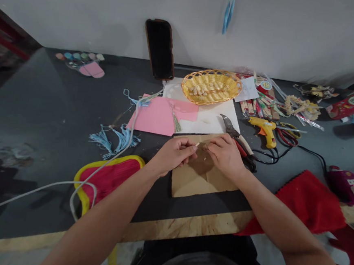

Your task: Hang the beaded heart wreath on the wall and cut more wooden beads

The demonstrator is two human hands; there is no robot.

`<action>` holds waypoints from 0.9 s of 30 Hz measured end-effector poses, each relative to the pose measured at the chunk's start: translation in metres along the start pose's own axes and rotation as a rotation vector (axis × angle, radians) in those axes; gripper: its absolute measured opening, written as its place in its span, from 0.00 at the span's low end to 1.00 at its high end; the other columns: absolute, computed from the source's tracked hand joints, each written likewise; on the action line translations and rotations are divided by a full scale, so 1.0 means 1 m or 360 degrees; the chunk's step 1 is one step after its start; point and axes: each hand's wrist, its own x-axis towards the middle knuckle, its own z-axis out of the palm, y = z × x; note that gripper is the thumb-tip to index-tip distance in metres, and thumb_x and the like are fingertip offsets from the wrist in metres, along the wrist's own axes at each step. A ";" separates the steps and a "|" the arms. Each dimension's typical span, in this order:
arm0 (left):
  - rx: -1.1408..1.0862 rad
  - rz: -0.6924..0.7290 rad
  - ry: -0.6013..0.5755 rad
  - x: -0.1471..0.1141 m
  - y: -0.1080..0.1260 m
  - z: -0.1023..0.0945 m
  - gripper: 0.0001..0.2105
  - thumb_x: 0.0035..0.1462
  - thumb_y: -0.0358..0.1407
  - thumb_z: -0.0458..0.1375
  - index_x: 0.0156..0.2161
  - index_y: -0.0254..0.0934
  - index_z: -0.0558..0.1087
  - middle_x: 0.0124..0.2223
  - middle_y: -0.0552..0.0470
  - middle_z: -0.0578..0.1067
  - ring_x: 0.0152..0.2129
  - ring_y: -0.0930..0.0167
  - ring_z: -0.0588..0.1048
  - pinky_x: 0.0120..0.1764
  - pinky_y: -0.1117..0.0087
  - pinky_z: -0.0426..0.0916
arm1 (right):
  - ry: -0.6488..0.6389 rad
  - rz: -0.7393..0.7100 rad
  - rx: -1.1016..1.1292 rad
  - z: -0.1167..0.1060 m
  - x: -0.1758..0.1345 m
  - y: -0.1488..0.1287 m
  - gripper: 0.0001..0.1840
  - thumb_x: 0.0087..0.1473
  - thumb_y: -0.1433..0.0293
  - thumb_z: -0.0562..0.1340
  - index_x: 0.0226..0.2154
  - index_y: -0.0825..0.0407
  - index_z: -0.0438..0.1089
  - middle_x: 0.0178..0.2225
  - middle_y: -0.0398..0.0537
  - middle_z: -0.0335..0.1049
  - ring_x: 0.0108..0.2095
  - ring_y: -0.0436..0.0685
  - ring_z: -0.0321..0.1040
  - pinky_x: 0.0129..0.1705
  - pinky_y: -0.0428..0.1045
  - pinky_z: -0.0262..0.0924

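Small pale piece (197, 144), stubby and stick-like, is pinched between the closed thumb and fingers of the left hand (172, 154), above flat brown cardboard (203, 181). Close beside it, the right hand (226, 156) has its fingertips drawn together; whether they grip anything, I cannot tell. Curved-blade pruning shears (231, 130) lie near that hand. Beyond sit an oval, glossy woven yellow basket (210, 102) and smooth pink sheets (150, 116); silky blue tassels (124, 139) fan across the dark table (61, 119).
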 end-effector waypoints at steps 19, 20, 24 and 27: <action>0.0053 0.0038 -0.0032 0.002 -0.004 -0.001 0.12 0.56 0.42 0.58 0.34 0.34 0.70 0.30 0.50 0.76 0.17 0.80 0.64 0.17 0.81 0.58 | 0.0088 -0.0215 -0.0080 0.002 0.000 0.006 0.12 0.60 0.75 0.56 0.31 0.54 0.76 0.35 0.53 0.74 0.38 0.60 0.63 0.44 0.55 0.62; 0.0049 0.0038 -0.0035 0.002 -0.004 -0.001 0.12 0.56 0.42 0.58 0.34 0.33 0.70 0.30 0.50 0.76 0.17 0.80 0.64 0.17 0.81 0.58 | 0.0097 -0.0217 -0.0076 0.002 0.001 0.006 0.13 0.60 0.75 0.56 0.31 0.55 0.76 0.35 0.53 0.74 0.38 0.60 0.63 0.44 0.55 0.62; 0.0040 0.0035 -0.0034 0.002 -0.004 -0.001 0.12 0.56 0.42 0.58 0.34 0.33 0.70 0.30 0.50 0.76 0.17 0.80 0.63 0.17 0.81 0.58 | 0.0109 -0.0213 -0.0067 -0.001 0.000 0.006 0.13 0.60 0.75 0.56 0.30 0.54 0.75 0.35 0.53 0.74 0.38 0.60 0.63 0.43 0.55 0.63; 0.0026 0.0021 -0.0026 0.002 -0.004 -0.001 0.12 0.55 0.43 0.58 0.34 0.34 0.70 0.29 0.51 0.76 0.17 0.80 0.64 0.17 0.81 0.58 | 0.0127 -0.0206 0.0008 -0.005 -0.004 0.007 0.12 0.60 0.75 0.56 0.32 0.54 0.75 0.36 0.53 0.73 0.39 0.59 0.64 0.44 0.54 0.63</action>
